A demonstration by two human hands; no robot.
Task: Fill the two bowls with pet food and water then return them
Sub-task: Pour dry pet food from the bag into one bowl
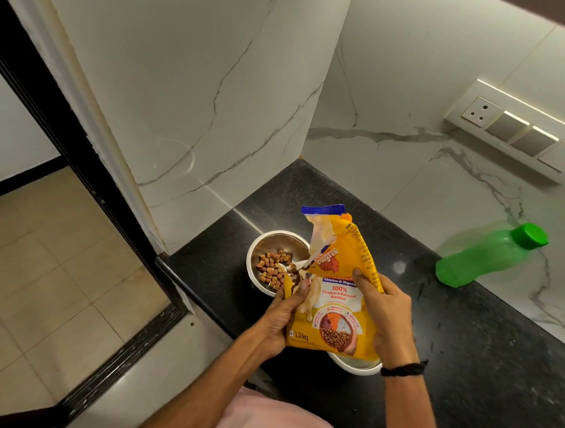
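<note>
A yellow pet food bag (pixel 339 290) is held over the black counter, its torn corner tipped to the left. My left hand (pixel 281 317) grips the bag's lower left edge near the opening. My right hand (pixel 385 312) grips its right side. Brown kibble (pixel 272 268) lies in a steel bowl (pixel 260 245) just left of the bag's opening. A second steel bowl (pixel 357 367) is mostly hidden under the bag, so its contents cannot be seen. A green water bottle (pixel 486 256) with its cap on lies on its side at the right.
The black counter (pixel 463 351) ends in a corner of white marble walls. A switch panel (pixel 518 130) is on the right wall. Left of the counter's edge are a dark door frame (pixel 67 146) and a beige tiled floor (pixel 45 268).
</note>
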